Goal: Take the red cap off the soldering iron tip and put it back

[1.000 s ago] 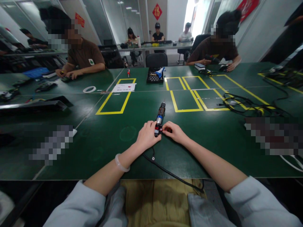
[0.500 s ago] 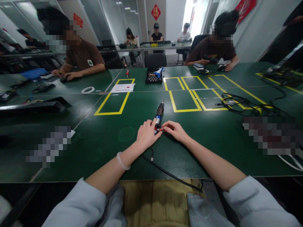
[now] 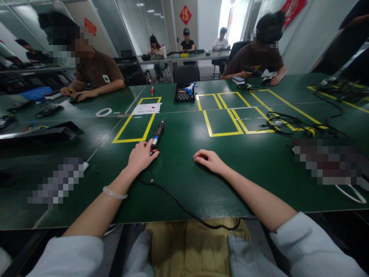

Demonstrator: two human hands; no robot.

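My left hand (image 3: 141, 157) is closed around the rear end of an electric screwdriver (image 3: 157, 135), which lies on the green table with its bit pointing away from me. The tool has a dark body with a blue and silver band; small red and orange parts show beside my thumb. From its rear a black cord (image 3: 184, 209) with a small ring terminal (image 3: 152, 181) runs over the table edge. My right hand (image 3: 211, 161) rests on the table right of the screwdriver, apart from it. Its fingers are curled toward the thumb, with nothing visible in them.
Yellow tape outlines (image 3: 226, 134) mark the table (image 3: 184, 184). A paper label (image 3: 146, 108), a white tape roll (image 3: 103, 112) and a black tray (image 3: 184, 98) of small parts lie farther back. Tangled black cables (image 3: 284, 125) are at right. Two people sit across the table.
My left hand and the electric screwdriver have moved left, with the cord following. My right hand, earlier at the tool's rear, has stayed nearly in place and is now apart from it.
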